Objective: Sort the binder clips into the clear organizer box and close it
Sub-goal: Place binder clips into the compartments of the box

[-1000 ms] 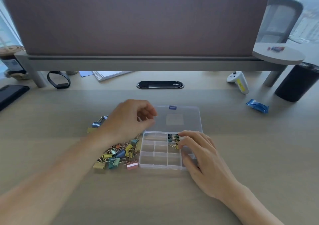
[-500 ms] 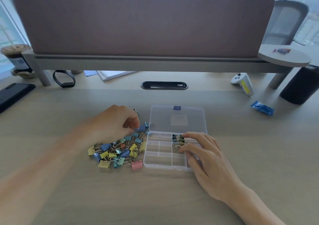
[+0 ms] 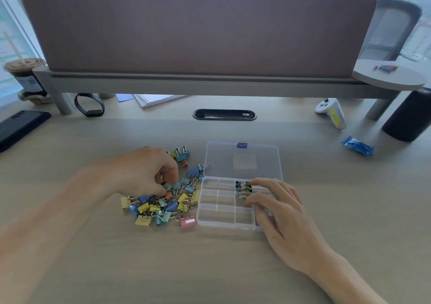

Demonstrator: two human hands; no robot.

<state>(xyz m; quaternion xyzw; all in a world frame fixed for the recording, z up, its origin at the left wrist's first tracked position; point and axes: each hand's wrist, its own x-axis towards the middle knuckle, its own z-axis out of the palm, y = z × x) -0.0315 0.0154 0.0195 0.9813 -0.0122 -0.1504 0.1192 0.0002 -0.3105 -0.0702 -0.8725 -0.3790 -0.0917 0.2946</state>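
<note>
A pile of coloured binder clips point(image 3: 163, 207) lies on the desk just left of the clear organizer box point(image 3: 219, 222). The box's lid point(image 3: 242, 161) is folded back flat behind it. Several clips point(image 3: 242, 188) sit in one upper compartment; the other compartments that I can see hold nothing. My left hand point(image 3: 140, 170) is down on the top of the pile, its fingers curled and pinching a clip there. My right hand point(image 3: 279, 212) rests with spread fingers on the right side of the box, covering the compartments there.
A black phone point(image 3: 18, 126) and a black wristband point(image 3: 89, 105) lie at the far left, with papers point(image 3: 156, 99) under the raised shelf. A white controller point(image 3: 332, 112), a blue packet point(image 3: 358, 146) and a black cylinder point(image 3: 410, 117) are at the far right.
My left hand has moved from over the box's lid back left and down onto the clip pile. My right hand has stayed on the box.
</note>
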